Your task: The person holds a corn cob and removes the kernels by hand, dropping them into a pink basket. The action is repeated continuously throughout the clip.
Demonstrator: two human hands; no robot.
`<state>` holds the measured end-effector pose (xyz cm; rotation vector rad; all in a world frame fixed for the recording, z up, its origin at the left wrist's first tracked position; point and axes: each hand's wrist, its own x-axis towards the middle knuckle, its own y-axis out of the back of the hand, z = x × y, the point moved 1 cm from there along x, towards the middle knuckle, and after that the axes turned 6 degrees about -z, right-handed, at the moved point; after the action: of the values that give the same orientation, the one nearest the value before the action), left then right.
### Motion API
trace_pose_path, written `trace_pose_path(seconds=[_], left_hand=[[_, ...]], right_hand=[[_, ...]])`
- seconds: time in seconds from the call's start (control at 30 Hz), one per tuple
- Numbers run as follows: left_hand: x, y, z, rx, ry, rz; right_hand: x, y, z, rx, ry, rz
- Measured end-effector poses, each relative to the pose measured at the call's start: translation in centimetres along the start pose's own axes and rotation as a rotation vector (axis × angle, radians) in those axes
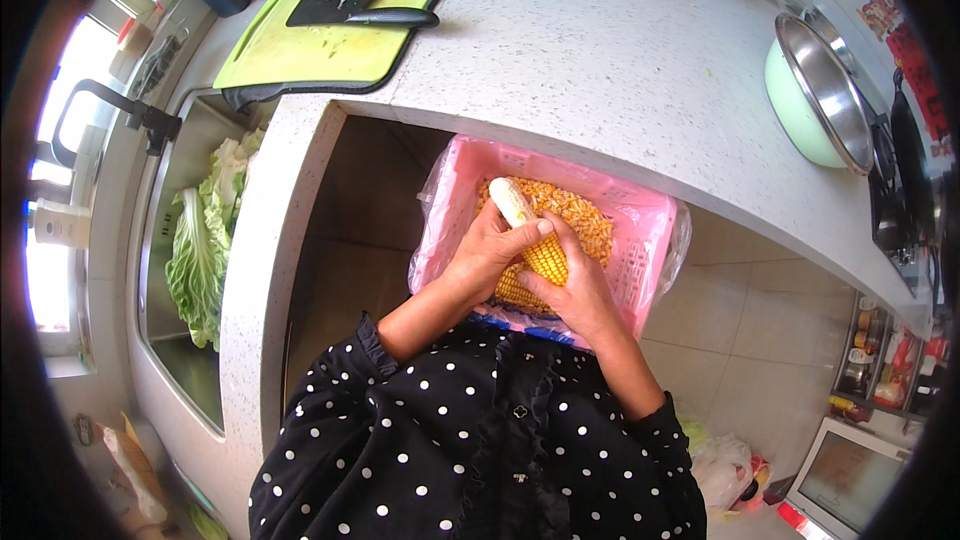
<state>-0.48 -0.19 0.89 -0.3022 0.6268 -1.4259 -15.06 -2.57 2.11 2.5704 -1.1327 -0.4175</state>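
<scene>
Both my hands grip one ear of corn [546,258] above a pink plastic basket [637,221]. The upper end of the ear is a bare, whitish cob, while yellow kernels cover its lower part. My left hand [484,247] wraps the ear from the left, its thumb lying across the front. On the right side my right hand [577,281] holds the kernel-covered part, thumb near the edge of the bare section. Loose corn kernels [577,214] lie in the basket, which has a clear plastic lining. More corn on the cob [517,292] shows below my hands, partly hidden.
A speckled white countertop [585,45] curves around the basket. On it lie a green cutting board [315,60] with a cleaver [337,6], and a metal bowl [817,90]. Leafy cabbage [199,262] rests in the sink [169,337] at left, beside a black faucet [150,120].
</scene>
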Motion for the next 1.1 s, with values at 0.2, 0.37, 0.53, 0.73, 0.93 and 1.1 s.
trace_pose_path(seconds=[0.2,0.37,0.53,0.73,0.93,1.1], left_hand=[[0.0,0.8,-0.3,0.051,0.021,0.028],[0.2,1.0,-0.5,0.014,0.046,0.079],[0.0,0.9,0.1,-0.23,0.104,0.049],[0.2,0.9,-0.4,0.011,0.068,-0.025],[0.5,1.3,-1.0,0.013,0.101,-0.016],[0.5,0.9,-0.3,-0.168,0.228,0.063]], right_hand=[[0.3,-0.4,0.3,-0.012,0.077,0.028],[0.4,-0.3,-0.1,0.019,0.048,0.006],[0.5,-0.3,-0.3,0.088,-0.046,-0.019],[0.5,-0.5,0.8,0.091,0.019,0.034],[0.3,-0.4,1.1,0.136,-0.01,0.017],[0.2,-0.5,2.0,0.243,0.017,0.04]])
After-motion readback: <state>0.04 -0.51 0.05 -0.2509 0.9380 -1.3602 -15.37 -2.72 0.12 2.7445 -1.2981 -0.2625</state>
